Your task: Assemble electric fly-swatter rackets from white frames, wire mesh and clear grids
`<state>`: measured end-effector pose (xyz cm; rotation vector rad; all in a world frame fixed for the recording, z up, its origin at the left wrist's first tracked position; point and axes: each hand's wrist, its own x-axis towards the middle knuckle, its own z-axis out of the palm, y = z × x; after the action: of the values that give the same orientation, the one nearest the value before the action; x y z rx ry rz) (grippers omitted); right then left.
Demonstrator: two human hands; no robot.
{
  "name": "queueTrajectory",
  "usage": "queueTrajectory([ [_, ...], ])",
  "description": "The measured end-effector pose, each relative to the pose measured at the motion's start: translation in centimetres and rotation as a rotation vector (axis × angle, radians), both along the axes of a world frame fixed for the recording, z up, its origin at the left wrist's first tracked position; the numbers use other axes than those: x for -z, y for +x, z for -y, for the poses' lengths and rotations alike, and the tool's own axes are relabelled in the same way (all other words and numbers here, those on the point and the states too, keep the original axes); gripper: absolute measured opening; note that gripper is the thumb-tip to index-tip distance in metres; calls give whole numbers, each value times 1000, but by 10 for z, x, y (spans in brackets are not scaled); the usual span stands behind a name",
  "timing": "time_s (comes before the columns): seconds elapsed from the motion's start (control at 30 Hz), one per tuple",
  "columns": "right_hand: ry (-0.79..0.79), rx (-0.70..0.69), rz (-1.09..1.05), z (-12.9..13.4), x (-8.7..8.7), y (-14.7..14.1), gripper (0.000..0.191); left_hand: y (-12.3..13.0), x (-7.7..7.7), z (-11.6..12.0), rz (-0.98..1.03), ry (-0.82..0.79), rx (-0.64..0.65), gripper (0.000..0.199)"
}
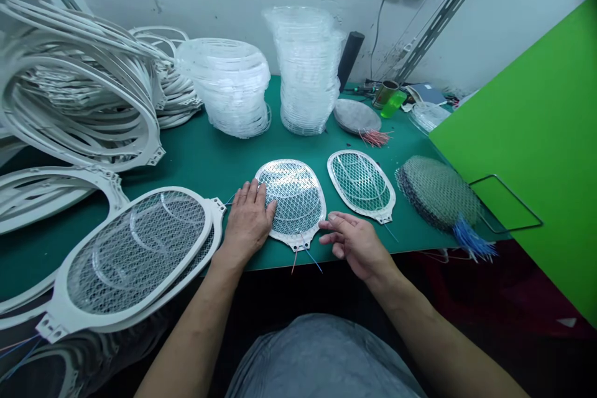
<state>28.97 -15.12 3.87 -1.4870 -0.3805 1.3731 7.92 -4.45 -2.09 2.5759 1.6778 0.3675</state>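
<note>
A white oval mesh racket head (293, 199) lies flat on the green table in front of me, a red and a blue wire hanging from its neck over the front edge. My left hand (249, 214) rests palm down at its left rim, fingers stretched out. At the lower right rim is my right hand (354, 242), fingers loosely curled and apart; I see nothing held in it. To the right lies a second mesh piece in a clear-looking white frame (361, 183), with one blue wire. Left of my left hand, finished-looking white mesh heads (140, 255) overlap.
White oval frames (84, 93) pile up at the left. Two stacks of clear plastic rings (233, 87) (308, 68) stand at the back. Mesh sheets with blue wires (438, 193) lie right, beside a tilted green panel (536, 155). Grey mesh discs (357, 116) with red wires lie behind.
</note>
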Motion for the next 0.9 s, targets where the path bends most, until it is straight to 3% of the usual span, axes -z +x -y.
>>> queueTrajectory([
  [0.1, 34, 85, -141, 0, -6, -3, 20, 0, -1, 0, 3, -2, 4, 62],
  [0.2, 53, 88, -218, -4, -6, -6, 19, 0, -1, 0, -10, 5, 5, 62],
  [0.43, 48, 75, 170, -6, 9, -2, 35, -1, -1, 1, -16, -13, 9, 63],
  [0.9, -3, 34, 20, 7, -10, -17, 30, 0, -2, 1, 13, -1, 3, 62],
])
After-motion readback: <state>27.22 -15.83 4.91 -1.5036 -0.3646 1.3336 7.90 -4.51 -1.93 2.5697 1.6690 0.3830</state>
